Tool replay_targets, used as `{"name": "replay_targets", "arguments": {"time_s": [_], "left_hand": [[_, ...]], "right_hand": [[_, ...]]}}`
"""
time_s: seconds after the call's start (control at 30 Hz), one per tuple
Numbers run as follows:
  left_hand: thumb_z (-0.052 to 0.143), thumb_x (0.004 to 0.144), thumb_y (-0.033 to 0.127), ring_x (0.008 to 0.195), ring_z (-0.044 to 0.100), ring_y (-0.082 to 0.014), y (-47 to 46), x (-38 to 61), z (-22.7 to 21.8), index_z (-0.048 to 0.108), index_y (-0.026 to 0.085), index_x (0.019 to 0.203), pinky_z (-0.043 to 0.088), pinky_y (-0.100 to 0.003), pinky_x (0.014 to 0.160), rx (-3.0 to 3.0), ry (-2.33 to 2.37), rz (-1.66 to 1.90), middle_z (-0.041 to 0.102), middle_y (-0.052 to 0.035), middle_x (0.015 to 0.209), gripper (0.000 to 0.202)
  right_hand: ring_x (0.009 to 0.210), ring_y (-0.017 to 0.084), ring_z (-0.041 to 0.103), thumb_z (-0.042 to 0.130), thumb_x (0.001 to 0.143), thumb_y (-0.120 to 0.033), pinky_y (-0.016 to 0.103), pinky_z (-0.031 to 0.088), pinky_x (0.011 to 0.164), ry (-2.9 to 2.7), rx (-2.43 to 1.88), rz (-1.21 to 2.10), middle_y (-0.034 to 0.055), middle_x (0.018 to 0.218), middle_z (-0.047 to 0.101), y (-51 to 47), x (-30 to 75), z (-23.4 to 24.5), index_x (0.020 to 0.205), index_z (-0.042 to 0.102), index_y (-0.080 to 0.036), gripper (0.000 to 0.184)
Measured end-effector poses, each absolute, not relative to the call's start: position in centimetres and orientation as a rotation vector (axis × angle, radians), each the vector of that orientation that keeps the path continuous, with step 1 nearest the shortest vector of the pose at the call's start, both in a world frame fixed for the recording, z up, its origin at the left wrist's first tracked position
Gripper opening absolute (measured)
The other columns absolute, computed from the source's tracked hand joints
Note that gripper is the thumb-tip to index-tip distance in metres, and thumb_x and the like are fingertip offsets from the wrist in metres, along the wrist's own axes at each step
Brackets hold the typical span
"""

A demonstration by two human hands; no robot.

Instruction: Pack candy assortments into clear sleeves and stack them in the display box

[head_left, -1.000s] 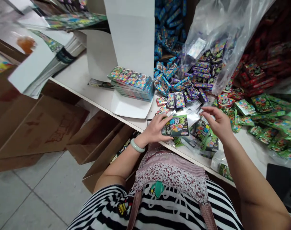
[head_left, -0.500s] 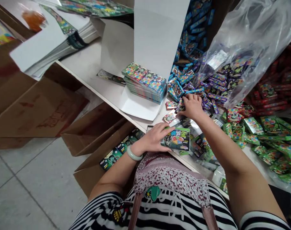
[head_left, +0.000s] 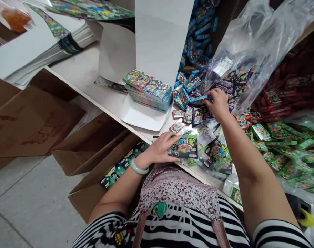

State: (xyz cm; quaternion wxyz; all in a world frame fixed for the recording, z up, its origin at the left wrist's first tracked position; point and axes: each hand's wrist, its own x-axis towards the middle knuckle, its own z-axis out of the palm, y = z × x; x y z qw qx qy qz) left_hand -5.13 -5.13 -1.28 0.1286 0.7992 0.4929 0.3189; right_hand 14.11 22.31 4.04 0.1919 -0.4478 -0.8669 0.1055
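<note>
My left hand [head_left: 163, 148] is closed on the left end of a green-and-black printed packet [head_left: 186, 146], thumb and fingers gripping it at the table's front edge. Over the pile of small purple candy boxes [head_left: 225, 84], my right hand [head_left: 218, 104] has its fingers curled together; what lies between the fingertips is hidden. A small blue box [head_left: 199, 99] lies right beside those fingertips. Just below are two dark purple boxes [head_left: 198, 116] and a red-and-white one [head_left: 178, 114]. Clear-wrapped black-and-green packets [head_left: 215, 151] lie under my right forearm.
A stack of printed card sheets [head_left: 149, 89] sits in a white open carton [head_left: 143, 117]. Blue boxes [head_left: 198, 38], red boxes [head_left: 278, 96] and green boxes [head_left: 288, 144] are heaped around a clear plastic bag [head_left: 252, 44]. Brown cartons [head_left: 92, 137] stand below the table's left edge.
My right hand has moved up and right, off the dark purple boxes to the purple pile. My left hand keeps the packet in place. The whole view has shifted slightly.
</note>
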Motion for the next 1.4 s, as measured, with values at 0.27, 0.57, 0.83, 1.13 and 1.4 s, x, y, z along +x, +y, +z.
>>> {"name": "replay_targets", "arguments": {"time_s": [0.27, 0.57, 0.83, 1.13, 1.4], "left_hand": [[0.073, 0.077, 0.064, 0.121, 0.054, -0.0334, -5.0, -5.7, -0.8, 0.027, 0.025, 0.157, 0.052, -0.053, 0.100, 2.309, 1.434, 0.965, 0.051, -0.0163, 0.132, 0.100], [0.072, 0.077, 0.065, 0.119, 0.054, -0.0324, -4.4, -4.5, -1.1, 0.032, 0.027, 0.155, 0.051, -0.053, 0.103, 2.268, 1.549, 0.988, 0.050, -0.0146, 0.130, 0.097], [0.074, 0.074, 0.067, 0.122, 0.053, -0.0329, -3.3, -3.6, -0.8, 0.034, 0.026, 0.154, 0.050, -0.055, 0.104, 2.321, 1.538, 0.899, 0.049, -0.0146, 0.131, 0.099], [0.074, 0.074, 0.066, 0.122, 0.052, -0.0322, -3.0, -2.9, -0.2, 0.027, 0.028, 0.157, 0.050, -0.053, 0.104, 2.366, 1.419, 0.888, 0.048, -0.0143, 0.130, 0.102], [0.072, 0.076, 0.066, 0.121, 0.051, -0.0334, -2.0, -1.3, -0.1, 0.025, 0.029, 0.157, 0.048, -0.052, 0.101, 2.468, 1.272, 0.881, 0.049, -0.0148, 0.132, 0.101]], "right_hand": [[0.072, 0.017, 0.065, 0.077, 0.064, -0.047, 0.036, 0.057, 0.070, -1.553, -1.243, 1.457, -0.0016, 0.080, 0.066, 16.2, 21.0, 4.1, 0.098, 0.062, -0.025, 0.043], [0.077, 0.025, 0.068, 0.070, 0.070, -0.067, 0.045, 0.058, 0.071, -1.769, -1.526, 1.211, 0.0027, 0.075, 0.062, 5.8, 28.8, -0.2, 0.073, 0.048, -0.025, 0.048], [0.143, 0.042, 0.036, 0.080, 0.072, -0.045, 0.065, 0.038, 0.108, -2.789, -1.210, 0.571, 0.0191, 0.153, 0.043, 7.5, 28.8, 1.1, 0.143, 0.048, -0.024, 0.081], [0.132, 0.038, 0.047, 0.068, 0.081, -0.034, 0.061, 0.038, 0.110, -2.390, -1.121, 0.336, 0.0136, 0.141, 0.052, 5.3, 28.6, 4.3, 0.147, 0.042, -0.030, 0.071], [0.122, 0.038, 0.052, 0.069, 0.084, -0.030, 0.058, 0.047, 0.100, -2.814, -0.882, 0.421, 0.0159, 0.142, 0.053, 3.7, 28.7, 7.0, 0.143, 0.048, -0.026, 0.063]]}}
